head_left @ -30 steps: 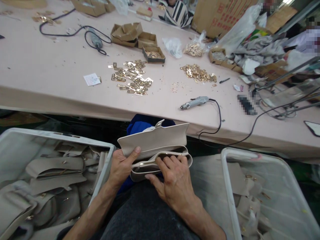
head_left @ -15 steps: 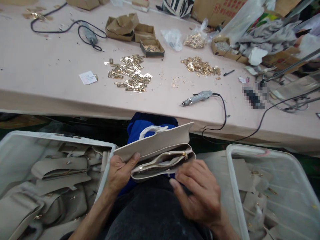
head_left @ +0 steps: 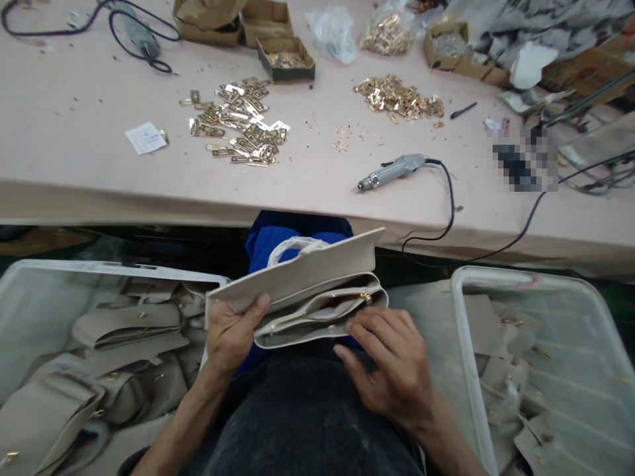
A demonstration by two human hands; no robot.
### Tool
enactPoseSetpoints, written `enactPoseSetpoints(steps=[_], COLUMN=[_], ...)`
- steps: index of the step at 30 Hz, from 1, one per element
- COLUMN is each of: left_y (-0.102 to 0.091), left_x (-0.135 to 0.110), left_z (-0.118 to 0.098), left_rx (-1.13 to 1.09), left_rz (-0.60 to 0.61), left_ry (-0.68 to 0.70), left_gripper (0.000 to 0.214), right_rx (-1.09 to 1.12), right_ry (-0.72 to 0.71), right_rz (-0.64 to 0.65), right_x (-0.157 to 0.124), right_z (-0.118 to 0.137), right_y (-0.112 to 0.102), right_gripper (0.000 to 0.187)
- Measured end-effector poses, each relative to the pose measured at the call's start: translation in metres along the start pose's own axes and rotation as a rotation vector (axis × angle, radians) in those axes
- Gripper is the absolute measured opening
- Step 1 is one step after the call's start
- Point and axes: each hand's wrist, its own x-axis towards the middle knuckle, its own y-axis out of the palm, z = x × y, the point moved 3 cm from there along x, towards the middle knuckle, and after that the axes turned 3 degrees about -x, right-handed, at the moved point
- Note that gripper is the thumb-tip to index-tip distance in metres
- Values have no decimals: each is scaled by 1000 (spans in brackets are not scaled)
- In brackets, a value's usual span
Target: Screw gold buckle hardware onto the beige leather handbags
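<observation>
A beige handbag (head_left: 297, 291) rests over my lap with its flap lifted and its mouth open toward me. Inside, a zipped divider (head_left: 322, 309) with a gold zipper pull shows. My left hand (head_left: 231, 330) grips the left end of the flap, thumb on the near face. At the bag's front right rim, the fingertips of my right hand (head_left: 389, 360) touch the edge, while its thumb stands apart from the bag. A white-wrapped handle (head_left: 292, 248) sticks up behind the flap.
A white bin (head_left: 149, 270) full of beige bags stands left, another bin (head_left: 461, 344) with bags right. On the table lie an electric screwdriver (head_left: 391, 173), gold metal plates (head_left: 243, 125), small gold fittings (head_left: 397, 98), a box of small parts (head_left: 286, 61) and a pen (head_left: 464, 110).
The view has tipped down a little, so the table things sit higher in the picture. Both hands stay at the bag in nearly the same pose.
</observation>
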Motion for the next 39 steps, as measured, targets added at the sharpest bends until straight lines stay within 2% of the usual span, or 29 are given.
enactPoseSetpoints(steps=[3, 6, 8, 10, 13, 16, 18, 20, 22, 27, 31, 39], left_y=[5, 8, 9, 11, 11, 11, 11, 11, 7, -8, -23, -52], left_x=[11, 21, 29, 38, 57, 80, 94, 104, 110, 107, 98, 75], left_z=[-4, -1, 2, 2, 0, 1, 3, 4, 4, -1, -3, -7], left_rx=[-83, -181, -267, -345, -390, -389, -399, -422, -441, -388, -380, -248], left_rz=[-19, -5, 18, 55, 103, 165, 206, 236, 258, 314, 247, 245], left_ry=[-36, -57, -88, -135, -174, -206, -247, -294, -305, -215, -210, -144], left_gripper=[47, 45, 44, 45, 50, 55, 55, 53, 55, 62, 58, 59], right_rx=[-62, -31, 6, 33, 47, 125, 229, 320, 365, 355, 319, 443], right_ry=[4, -11, -21, 1, 157, 425, 567, 643, 691, 731, 659, 601], right_rz=[29, 23, -20, -118, -266, -260, -150, -43, -17, -59, -94, -35], right_x=[3, 5, 8, 14, 28, 45, 56, 63, 66, 69, 74, 63], right_z=[-4, -5, -7, -14, -35, -66, -82, -91, -93, -86, -76, -64], right_y=[1, 1, 1, 3, 16, 36, 50, 61, 67, 82, 87, 94], right_gripper=[26, 30, 39, 49, 69, 95, 94, 81, 74, 74, 71, 75])
